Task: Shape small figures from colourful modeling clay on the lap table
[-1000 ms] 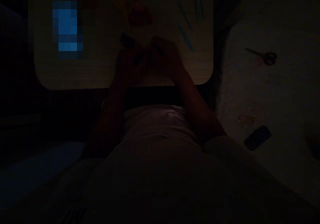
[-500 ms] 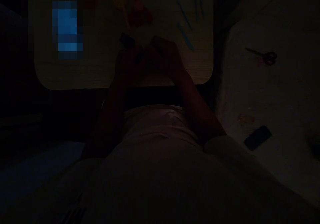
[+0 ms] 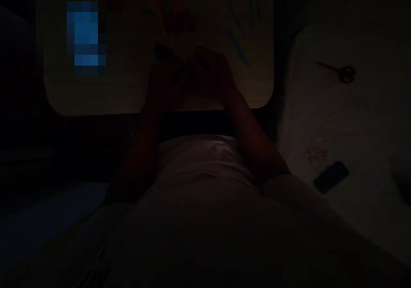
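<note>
Your left hand (image 3: 165,83) and right hand (image 3: 212,70) are curled close together over the wood-grain tabletop (image 3: 96,97); in this dimness, whether either grips anything cannot be told. Just beyond your left hand lies a dark lump (image 3: 163,51); farther off, a red object (image 3: 178,19); at right, blue-green sticks (image 3: 238,48); on the side table (image 3: 366,121), scissors (image 3: 340,71).

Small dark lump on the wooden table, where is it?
Head view, upper left of centre: the dark lump lies just beyond the left hand, below the red lumpy shape.
</note>
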Demonstrator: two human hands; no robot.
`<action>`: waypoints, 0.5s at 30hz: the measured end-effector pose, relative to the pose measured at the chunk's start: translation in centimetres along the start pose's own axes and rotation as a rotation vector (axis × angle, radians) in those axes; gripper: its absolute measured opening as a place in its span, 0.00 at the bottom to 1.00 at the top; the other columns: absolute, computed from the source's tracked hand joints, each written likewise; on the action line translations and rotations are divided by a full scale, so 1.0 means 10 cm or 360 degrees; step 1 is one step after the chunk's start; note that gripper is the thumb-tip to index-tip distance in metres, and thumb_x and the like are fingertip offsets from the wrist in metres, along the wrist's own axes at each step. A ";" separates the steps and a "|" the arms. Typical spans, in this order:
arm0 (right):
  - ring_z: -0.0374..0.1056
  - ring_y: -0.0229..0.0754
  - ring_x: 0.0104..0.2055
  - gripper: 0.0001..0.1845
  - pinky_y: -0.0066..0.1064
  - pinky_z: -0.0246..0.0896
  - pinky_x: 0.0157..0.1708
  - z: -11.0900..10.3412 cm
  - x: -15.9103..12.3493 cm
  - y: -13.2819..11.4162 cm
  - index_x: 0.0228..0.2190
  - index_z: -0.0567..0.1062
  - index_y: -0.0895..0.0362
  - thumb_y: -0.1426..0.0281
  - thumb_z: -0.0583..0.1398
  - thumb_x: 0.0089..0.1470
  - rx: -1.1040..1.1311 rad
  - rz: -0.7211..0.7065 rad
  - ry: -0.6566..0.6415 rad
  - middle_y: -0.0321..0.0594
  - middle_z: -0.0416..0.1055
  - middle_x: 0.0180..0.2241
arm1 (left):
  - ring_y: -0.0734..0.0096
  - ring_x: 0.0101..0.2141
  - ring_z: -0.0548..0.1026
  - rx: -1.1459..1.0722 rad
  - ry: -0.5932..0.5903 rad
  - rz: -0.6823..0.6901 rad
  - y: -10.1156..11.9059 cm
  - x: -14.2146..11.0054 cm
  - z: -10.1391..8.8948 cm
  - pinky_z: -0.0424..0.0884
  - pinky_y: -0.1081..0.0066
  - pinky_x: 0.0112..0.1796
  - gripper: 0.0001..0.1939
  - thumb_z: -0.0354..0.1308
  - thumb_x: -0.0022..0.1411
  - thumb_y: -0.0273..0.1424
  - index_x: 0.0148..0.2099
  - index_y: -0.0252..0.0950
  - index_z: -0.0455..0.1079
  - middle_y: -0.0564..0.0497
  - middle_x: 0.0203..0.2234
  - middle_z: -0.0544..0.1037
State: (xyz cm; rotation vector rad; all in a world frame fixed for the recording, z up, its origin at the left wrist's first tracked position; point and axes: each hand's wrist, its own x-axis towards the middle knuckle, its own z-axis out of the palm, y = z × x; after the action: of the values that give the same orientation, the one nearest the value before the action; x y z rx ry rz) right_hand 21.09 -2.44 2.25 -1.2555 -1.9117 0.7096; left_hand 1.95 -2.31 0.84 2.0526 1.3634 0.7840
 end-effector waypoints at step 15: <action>0.68 0.50 0.40 0.31 0.42 0.62 0.44 0.00 0.02 0.02 0.31 0.68 0.43 0.33 0.45 0.66 -0.0006 0.0049 -0.0050 0.40 0.77 0.37 | 0.54 0.43 0.75 0.0063 -0.0040 -0.0031 -0.11 0.01 0.02 0.70 0.49 0.49 0.19 0.57 0.71 0.53 0.47 0.44 0.75 0.51 0.41 0.81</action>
State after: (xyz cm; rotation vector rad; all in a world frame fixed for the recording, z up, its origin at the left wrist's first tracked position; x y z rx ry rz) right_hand 21.13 -2.17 2.13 -1.2857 -1.9239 0.7458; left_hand 1.42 -1.89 -0.08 2.0694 1.3936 0.7264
